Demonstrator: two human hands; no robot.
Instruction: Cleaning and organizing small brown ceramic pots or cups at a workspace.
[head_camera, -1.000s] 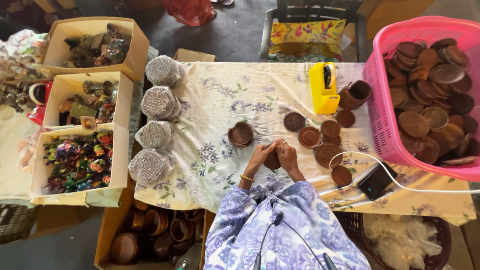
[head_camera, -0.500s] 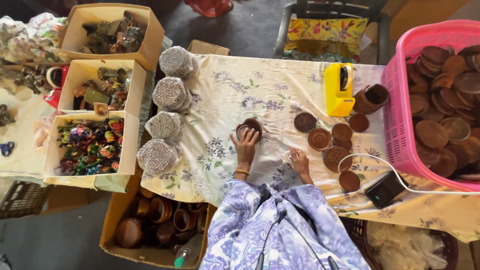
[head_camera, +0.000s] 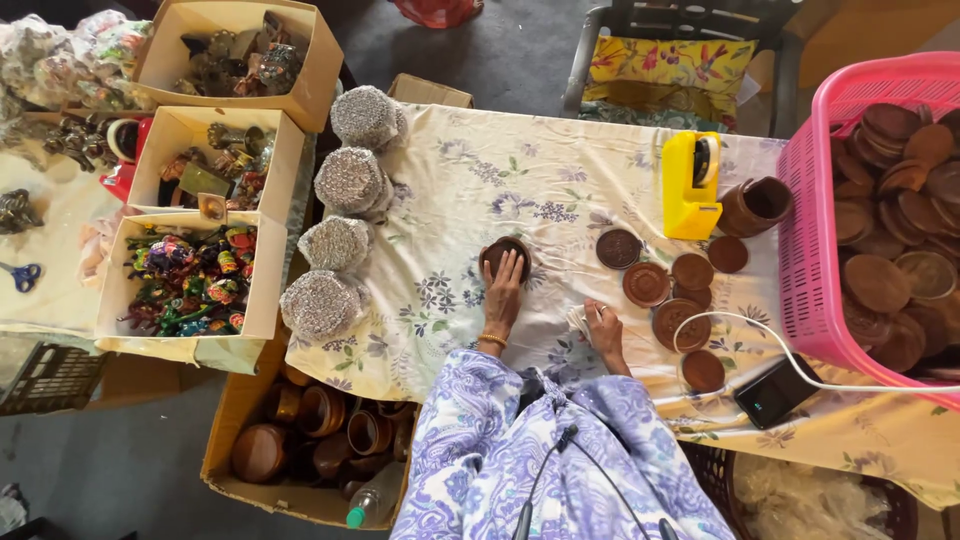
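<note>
**Left hand on clay bowl, right hand flat on the cloth**

My left hand (head_camera: 503, 290) reaches forward, fingers spread wide and laid over a small brown clay bowl (head_camera: 505, 255) that sits near the middle of the table (head_camera: 470, 190), on the floral cloth. Fingers rest on top of it, not curled around it. My right hand (head_camera: 603, 327) lies closer to me near the front edge, fingers loosely bent over something small and pale; can't tell what it is or whether I grip it.

Right of the bowl, a cluster of flat round clay lids (head_camera: 660, 285) lies on the cloth, well apart from my left hand. Behind them stand a yellow tape dispenser (head_camera: 690, 185) and a brown clay cup (head_camera: 755, 205), tipped on its side. A pink basket (head_camera: 810, 240) full of clay lids takes the right edge. A black device (head_camera: 775, 392) with a white cable (head_camera: 740, 322) sits at the front right.

Along the left edge, four wrapped silver bundles (head_camera: 345, 215) line up. Past them, cardboard boxes (head_camera: 190, 250) hold coloured figurines. Below the table's front left corner, a box of clay pots (head_camera: 310, 430).
</note>
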